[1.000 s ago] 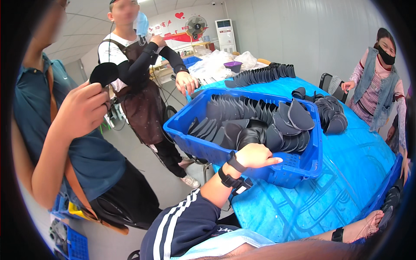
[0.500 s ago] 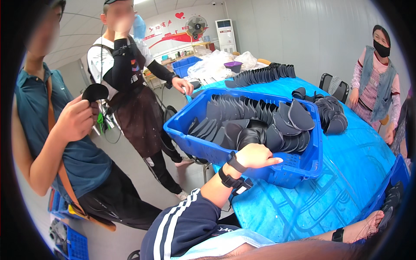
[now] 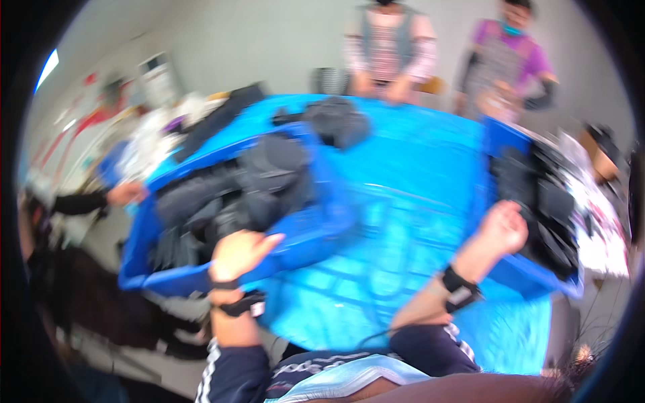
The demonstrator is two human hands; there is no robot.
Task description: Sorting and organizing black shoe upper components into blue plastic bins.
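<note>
My left hand (image 3: 243, 252) reaches over the near side of a blue plastic crate (image 3: 329, 218). Its thumb points out to the right, while the other fingers are blurred and lost among curved black pad-like pieces (image 3: 275, 158) stacked inside. At the right, my right hand (image 3: 504, 227) is over the near left edge of a second blue crate (image 3: 498, 134), beside a dark heap of similar-looking black pieces (image 3: 554, 201). Its fingers look curled in; whatever they may hold is hidden. Each wrist wears a black strap. The whole picture is smeared by motion.
A bright blue sheet (image 3: 403, 221) covers the table. More black pieces lie in a pile (image 3: 336, 121) behind the left crate and in a row (image 3: 222, 117) farther left. Two people stand across the table; another's hand (image 3: 126, 193) is by the left crate.
My view has swung right, bringing the second crate and my right hand fully into sight. My left hand still reaches into the first crate. Another person has come into view at the far right.
</note>
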